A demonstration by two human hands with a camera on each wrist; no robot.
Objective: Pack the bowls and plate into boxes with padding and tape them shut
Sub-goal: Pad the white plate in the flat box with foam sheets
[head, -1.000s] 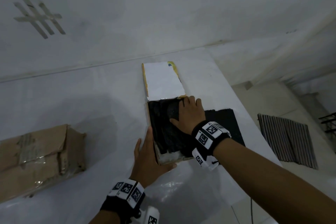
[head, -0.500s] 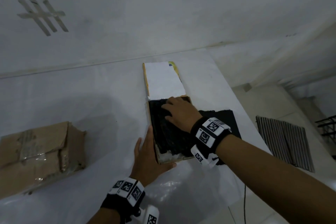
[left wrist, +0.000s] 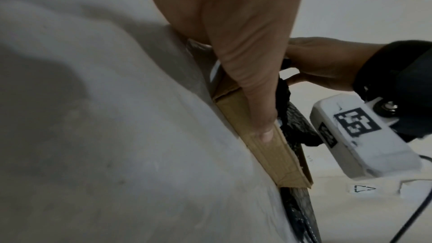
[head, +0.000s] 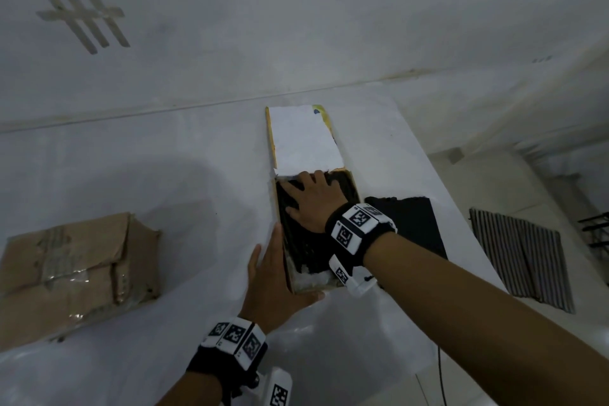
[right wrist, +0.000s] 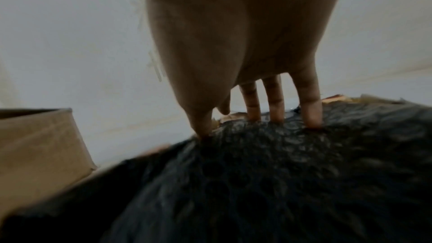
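A shallow open cardboard box (head: 309, 288) lies in the middle of the white table, its white-lined lid (head: 306, 142) folded back towards the wall. Black bubble-wrap padding (head: 303, 247) fills the box. My right hand (head: 313, 199) lies flat on that padding (right wrist: 257, 173) with fingers spread, the fingertips (right wrist: 312, 117) pressing into it near the far edge. My left hand (head: 273, 277) rests flat against the box's near-left wall (left wrist: 261, 147), thumb along the front corner. Whatever lies under the padding is hidden.
A closed, taped brown cardboard box (head: 75, 270) sits at the table's left. A black flat sheet (head: 415, 224) lies right of the open box, near the table's right edge. A striped mat (head: 520, 260) lies on the floor beyond. The wall (head: 296, 26) stands behind the table.
My right hand slid leftward and farther across the padding, from the right side of the box to its far-left corner. The left hand stayed against the box wall.
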